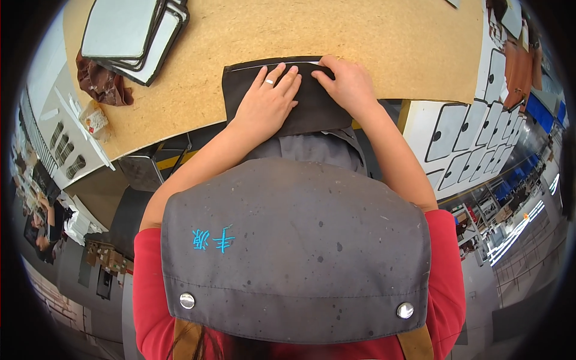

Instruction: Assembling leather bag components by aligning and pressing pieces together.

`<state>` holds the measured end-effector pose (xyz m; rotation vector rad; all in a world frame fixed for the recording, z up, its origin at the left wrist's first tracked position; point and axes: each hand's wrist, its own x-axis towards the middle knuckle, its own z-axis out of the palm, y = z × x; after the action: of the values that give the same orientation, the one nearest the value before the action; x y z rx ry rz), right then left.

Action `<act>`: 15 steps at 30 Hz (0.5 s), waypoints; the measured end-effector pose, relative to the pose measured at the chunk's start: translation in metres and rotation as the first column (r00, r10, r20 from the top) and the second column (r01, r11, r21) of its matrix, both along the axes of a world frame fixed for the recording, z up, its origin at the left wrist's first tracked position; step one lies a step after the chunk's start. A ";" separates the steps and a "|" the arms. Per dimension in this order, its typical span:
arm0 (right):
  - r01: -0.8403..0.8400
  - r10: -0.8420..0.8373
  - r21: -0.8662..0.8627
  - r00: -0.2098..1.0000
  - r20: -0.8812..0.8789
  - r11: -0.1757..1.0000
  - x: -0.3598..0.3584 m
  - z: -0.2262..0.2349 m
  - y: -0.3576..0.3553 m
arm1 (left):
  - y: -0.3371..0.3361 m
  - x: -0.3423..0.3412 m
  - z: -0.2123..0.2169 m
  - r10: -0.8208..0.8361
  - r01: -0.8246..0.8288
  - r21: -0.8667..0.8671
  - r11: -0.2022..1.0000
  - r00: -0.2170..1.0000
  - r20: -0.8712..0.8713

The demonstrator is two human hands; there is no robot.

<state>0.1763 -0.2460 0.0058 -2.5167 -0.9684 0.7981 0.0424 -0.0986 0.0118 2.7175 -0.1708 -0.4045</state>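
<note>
A black, flat, roughly rectangular piece of leather-like material (pixel 311 112) lies at the near edge of the table and hangs slightly over it. Along its far edge runs a narrow white strip (pixel 305 62) beside a dark border. My left hand (pixel 267 102), a ring on one finger, rests flat on the piece with fingers stretched toward that strip. At the far right corner, my right hand (pixel 348 85) grips the edge between thumb and fingers. The fingertips partly hide the strip's right end, and whatever lies under the piece cannot be seen.
Pale panels with black borders (pixel 120 30) are stacked at the table's far left, beside crumpled brown material (pixel 102 81) and a small container (pixel 94 120). Several similar panels (pixel 447 132) lie on a white surface at right. A grey apron (pixel 294 240) covers my front.
</note>
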 end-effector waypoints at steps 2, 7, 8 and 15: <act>0.084 -0.085 -0.026 0.995 -0.048 0.996 0.002 0.011 -0.007 | -0.001 -0.001 -0.001 0.001 -0.001 0.007 1.000 1.000 -0.008; 0.569 -0.440 0.035 0.672 -0.596 0.822 0.006 -0.006 -0.040 | 0.000 0.003 0.002 -0.033 0.034 0.028 0.999 0.999 -0.036; 0.624 -0.468 0.054 0.638 -0.611 0.779 0.004 -0.011 -0.041 | 0.001 0.004 0.003 -0.037 0.039 0.033 0.999 0.998 -0.045; 0.638 -0.528 0.102 0.708 -0.468 0.764 -0.002 -0.011 -0.033 | 0.002 0.007 0.007 -0.061 0.065 0.050 0.997 0.996 -0.071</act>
<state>0.1746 -0.2792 -0.0054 -2.0900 -0.0781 0.8658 0.0496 -0.0964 0.0192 2.7497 -0.2305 -0.5273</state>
